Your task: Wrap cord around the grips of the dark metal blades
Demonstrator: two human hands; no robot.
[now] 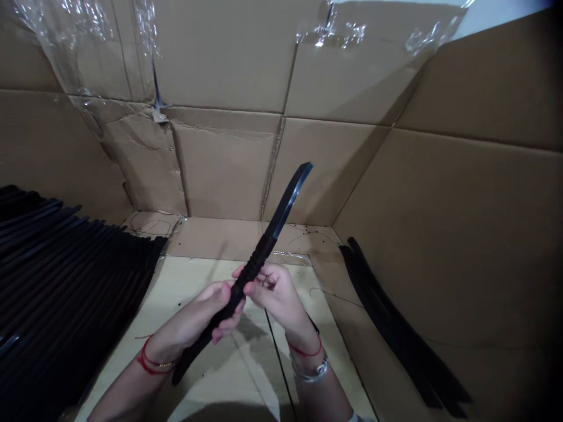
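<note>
Between the fingers of the left hand (209, 305) and the right hand (277, 296): one long black strip (254, 265), held aslant above the table (193, 272), upper end pointing away and to the right. Left thumb pressed on top of the strip, left fingers curled beneath it; right thumb and fingers pinching it just ahead, at a ridged, bunched stretch. Beyond that stretch the strip is smooth and shiny along one edge.

Directly under the fingers: table surface pale and flat, shadowed below the hands, with a thin dark line (279, 357) running toward the near edge and a few dark specks.

Left of the fingers, well apart: a dense row of black strips (79, 281), side by side. Right of the fingers, well apart: a small group of similar strips (387, 316) near the cardboard on that side. Fine loose thread (336, 295) lies between.

Farther out, ahead of the fingers: cardboard wall (224, 167), creased and seamed, patched high up with glossy clear tape (341, 34). Another cardboard wall (484, 234) rises to the right.
</note>
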